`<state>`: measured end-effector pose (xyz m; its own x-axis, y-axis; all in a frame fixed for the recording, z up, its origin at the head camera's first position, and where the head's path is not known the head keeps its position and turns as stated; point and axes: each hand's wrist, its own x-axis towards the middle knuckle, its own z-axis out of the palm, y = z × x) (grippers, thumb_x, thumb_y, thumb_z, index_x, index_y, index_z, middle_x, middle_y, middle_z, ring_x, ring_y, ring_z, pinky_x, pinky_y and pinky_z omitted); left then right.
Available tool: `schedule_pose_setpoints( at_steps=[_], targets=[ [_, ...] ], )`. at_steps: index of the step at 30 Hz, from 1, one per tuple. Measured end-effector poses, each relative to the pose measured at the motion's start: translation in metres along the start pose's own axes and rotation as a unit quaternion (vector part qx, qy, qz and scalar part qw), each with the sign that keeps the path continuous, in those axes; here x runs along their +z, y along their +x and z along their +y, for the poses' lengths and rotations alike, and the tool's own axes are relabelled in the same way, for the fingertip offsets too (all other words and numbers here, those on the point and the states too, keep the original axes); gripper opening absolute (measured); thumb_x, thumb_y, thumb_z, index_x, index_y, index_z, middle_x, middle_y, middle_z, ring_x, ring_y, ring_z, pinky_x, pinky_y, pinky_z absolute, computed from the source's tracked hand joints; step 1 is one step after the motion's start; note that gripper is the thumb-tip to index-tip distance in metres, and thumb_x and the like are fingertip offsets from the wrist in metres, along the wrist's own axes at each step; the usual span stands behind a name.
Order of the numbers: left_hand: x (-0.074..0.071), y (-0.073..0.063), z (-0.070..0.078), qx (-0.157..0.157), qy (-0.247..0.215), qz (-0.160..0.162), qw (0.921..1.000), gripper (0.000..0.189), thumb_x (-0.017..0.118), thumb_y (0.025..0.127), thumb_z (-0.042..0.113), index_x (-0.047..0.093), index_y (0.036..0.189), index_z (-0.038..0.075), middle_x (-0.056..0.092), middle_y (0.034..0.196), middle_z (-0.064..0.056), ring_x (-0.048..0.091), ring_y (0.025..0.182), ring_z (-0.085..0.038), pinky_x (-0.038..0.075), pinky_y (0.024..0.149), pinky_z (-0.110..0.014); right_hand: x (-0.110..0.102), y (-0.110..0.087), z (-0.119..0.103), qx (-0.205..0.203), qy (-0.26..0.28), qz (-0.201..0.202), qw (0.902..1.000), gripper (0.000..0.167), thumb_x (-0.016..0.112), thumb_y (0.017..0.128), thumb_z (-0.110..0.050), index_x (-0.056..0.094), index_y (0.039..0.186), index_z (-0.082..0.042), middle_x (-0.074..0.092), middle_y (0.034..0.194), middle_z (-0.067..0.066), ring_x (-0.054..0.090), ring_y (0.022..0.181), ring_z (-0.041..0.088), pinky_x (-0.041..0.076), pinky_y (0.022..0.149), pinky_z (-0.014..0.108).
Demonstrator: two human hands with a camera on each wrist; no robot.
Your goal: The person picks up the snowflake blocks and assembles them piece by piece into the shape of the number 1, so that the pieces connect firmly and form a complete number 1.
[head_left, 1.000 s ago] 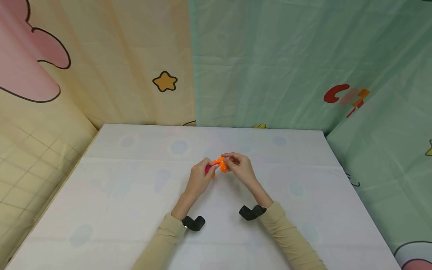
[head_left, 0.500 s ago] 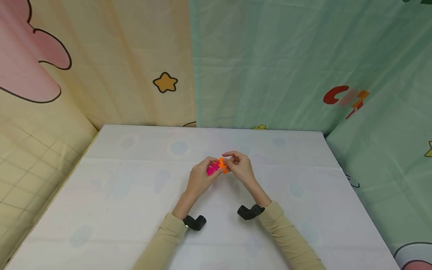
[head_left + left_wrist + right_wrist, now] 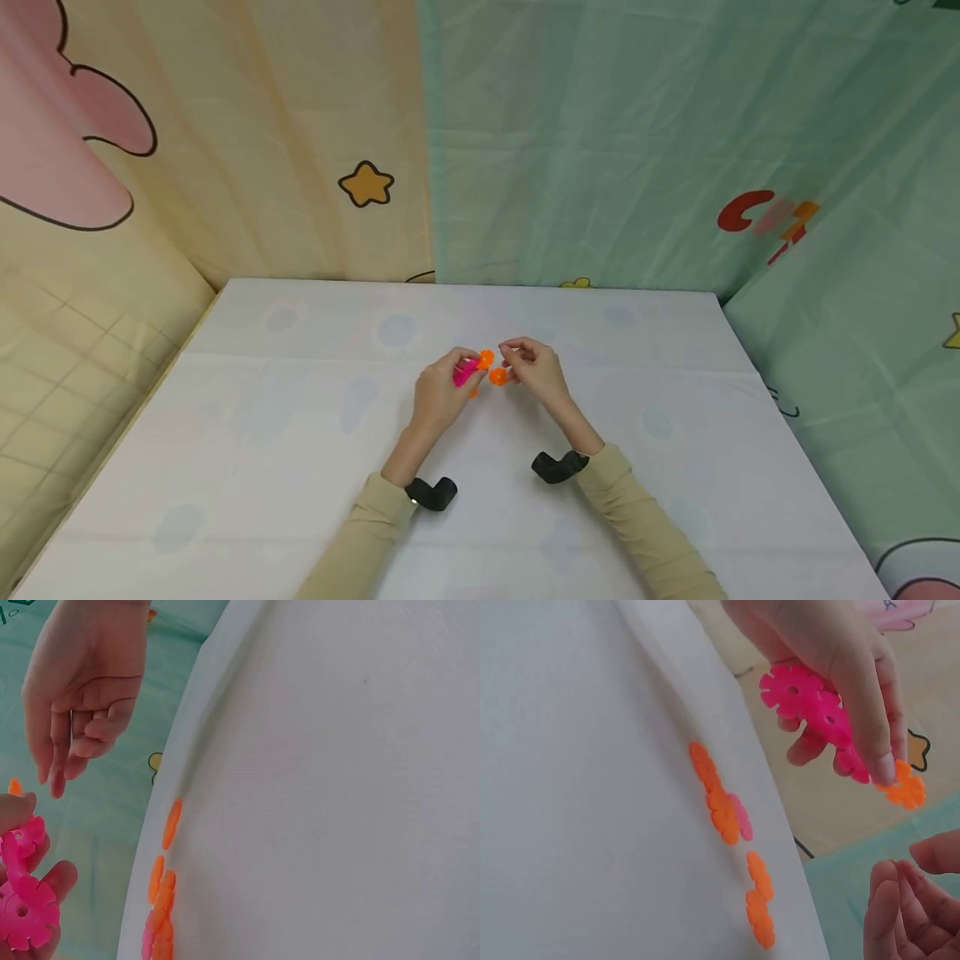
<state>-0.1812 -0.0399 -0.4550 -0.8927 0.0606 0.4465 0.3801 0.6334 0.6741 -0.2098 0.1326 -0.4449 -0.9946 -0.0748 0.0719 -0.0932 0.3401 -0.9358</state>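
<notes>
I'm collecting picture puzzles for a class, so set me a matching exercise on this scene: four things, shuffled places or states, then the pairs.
1. Left hand
2. Right hand
3. Star
4. Table

A. White, with orange pieces lying on it
B. Fingers with nothing visible in them
C. Printed on the curtain
D. Gripping linked pink pieces

Pairs: 1-D, 2-B, 3-C, 4-A

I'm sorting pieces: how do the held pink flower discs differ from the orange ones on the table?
The pink flower discs tilt at differing angles in the left hand; the orange flower discs lie on the table. Some pink discs show center holes; none is clear on orange discs. Both have notched rims.
</notes>
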Motion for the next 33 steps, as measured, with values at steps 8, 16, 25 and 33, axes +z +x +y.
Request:
schedule_pose_setpoints(
  at_steps=[8,16,25,33],
  targets=[
    [-0.008,0.001,-0.005,-0.018,-0.007,0.004,0.9998,0.021,0.073,0.085,0.018,0.067,0.104,0.012,0.071,0.084,-0.007,0.064,0.068,-0.019,0.053,0.061,-0.028,-0.001,0.006,0.011,0.012,-0.057,-0.016,0.9982,0.034,0.073,0.085,-0.020,0.066,0.113,-0.003,0.066,0.090,0.013,0.065,0.072,0.029,0.051,0.059,0.023],
    [-0.015,0.004,-0.011,-0.040,-0.007,0.005,0.9992,0.019,0.069,0.089,0.018,0.065,0.106,0.010,0.069,0.079,-0.006,0.057,0.061,-0.016,0.046,0.053,-0.021,-0.002,0.012,0.018,0.023,-0.104,-0.043,0.9934,0.042,0.078,0.080,-0.022,0.065,0.115,-0.005,0.067,0.094,0.012,0.067,0.077,0.020,0.050,0.062,0.025],
    [-0.020,0.005,-0.013,-0.056,-0.009,-0.006,0.9984,0.019,0.065,0.091,0.020,0.064,0.106,0.010,0.066,0.076,-0.006,0.048,0.055,-0.013,0.040,0.049,-0.021,0.001,0.014,0.026,0.030,-0.158,-0.054,0.9855,0.035,0.080,0.077,-0.021,0.068,0.107,-0.007,0.068,0.095,0.009,0.060,0.081,0.020,0.047,0.070,0.027],
    [-0.022,0.004,-0.015,-0.079,-0.022,0.004,0.9966,0.019,0.064,0.091,0.020,0.064,0.107,0.009,0.066,0.077,-0.006,0.050,0.057,-0.014,0.043,0.051,-0.022,0.005,0.017,0.030,0.041,-0.182,-0.086,0.9787,0.032,0.080,0.078,-0.019,0.070,0.107,-0.007,0.069,0.101,0.008,0.059,0.082,0.016,0.050,0.075,0.027]
  ],
)
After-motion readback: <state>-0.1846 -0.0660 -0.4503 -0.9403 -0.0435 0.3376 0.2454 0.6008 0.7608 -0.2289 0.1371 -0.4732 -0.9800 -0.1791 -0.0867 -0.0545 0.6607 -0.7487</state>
